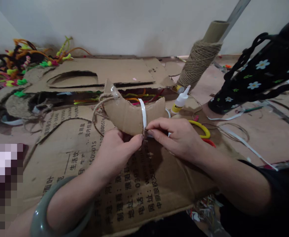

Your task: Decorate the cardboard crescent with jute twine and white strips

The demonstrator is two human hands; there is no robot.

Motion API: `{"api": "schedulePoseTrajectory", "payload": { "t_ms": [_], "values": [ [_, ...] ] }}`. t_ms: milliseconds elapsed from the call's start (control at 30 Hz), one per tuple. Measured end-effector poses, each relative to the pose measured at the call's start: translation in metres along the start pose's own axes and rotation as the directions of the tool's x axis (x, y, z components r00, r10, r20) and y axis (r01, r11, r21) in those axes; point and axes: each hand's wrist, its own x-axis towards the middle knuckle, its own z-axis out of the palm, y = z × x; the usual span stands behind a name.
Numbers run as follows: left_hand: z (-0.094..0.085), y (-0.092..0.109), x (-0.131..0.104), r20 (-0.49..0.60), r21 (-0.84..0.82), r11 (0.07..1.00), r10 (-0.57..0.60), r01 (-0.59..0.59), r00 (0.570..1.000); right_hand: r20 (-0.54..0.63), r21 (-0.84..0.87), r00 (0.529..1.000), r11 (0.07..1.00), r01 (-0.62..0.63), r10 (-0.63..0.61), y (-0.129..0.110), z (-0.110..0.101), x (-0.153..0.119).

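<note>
A curved piece of cut cardboard is held up over the printed cardboard sheet. Around its middle runs a narrow white strip. My left hand pinches the lower edge of the curved piece, its thumb near the end of the strip. With thumb and forefinger together, my right hand grips the strip's lower end at that same edge. Jute twine is wrapped around the piece's left end, where a shiny clear patch shows. The fingers behind the cardboard are hidden.
A small glue bottle stands just beyond my right hand, near yellow-handled scissors. Behind are a spool of twine and a black flowered bottle. Colourful pipe cleaners and a cut cardboard box lie at the back.
</note>
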Motion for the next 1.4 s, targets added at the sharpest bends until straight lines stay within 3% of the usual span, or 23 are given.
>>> {"api": "schedulePoseTrajectory", "payload": {
  "t_ms": [167,367,633,733,833,900,1000,1133,1267,1400],
  "values": [
    [0.0,0.0,0.003,-0.019,-0.093,0.996,0.006,-0.008,1.0,-0.01,-0.174,0.98,0.965,0.196,-0.201,0.001,0.004,-0.005],
    [0.003,0.008,0.003,-0.045,-0.217,0.976,-0.044,0.033,0.998,0.0,-0.319,0.954,0.904,0.285,-0.3,0.001,0.007,-0.008],
    [0.004,0.011,0.002,-0.039,-0.262,0.964,-0.057,0.045,0.998,-0.058,-0.166,0.952,0.943,0.288,-0.301,0.004,0.008,-0.006],
    [0.001,0.011,0.003,-0.069,-0.275,0.96,-0.067,0.045,0.995,-0.024,-0.19,0.956,0.94,0.284,-0.294,0.004,0.009,-0.007],
    [-0.001,0.01,0.003,-0.093,-0.275,0.961,-0.066,0.038,0.993,-0.02,-0.09,0.956,0.953,0.289,-0.291,0.004,0.007,-0.006],
    [-0.002,0.01,0.003,-0.082,-0.289,0.957,-0.06,0.034,0.995,-0.098,-0.012,0.975,0.979,0.201,-0.201,0.003,0.005,-0.004],
    [-0.001,0.009,0.002,-0.063,-0.309,0.95,-0.062,0.04,0.996,-0.218,0.145,0.971,0.988,-0.062,0.093,0.005,0.001,0.0],
    [0.0,0.01,0.001,-0.084,-0.335,0.942,-0.052,0.02,0.995,-0.14,0.432,0.915,0.855,-0.288,0.379,0.01,0.001,0.004],
    [0.001,0.014,-0.002,-0.105,-0.365,0.93,-0.081,0.037,0.991,0.04,0.663,0.903,0.665,-0.345,0.428,0.009,0.002,0.007],
    [0.002,0.015,-0.004,-0.084,-0.355,0.934,-0.069,0.034,0.994,0.166,0.726,0.904,0.571,-0.383,0.395,0.004,0.004,0.009]
  ]
}}
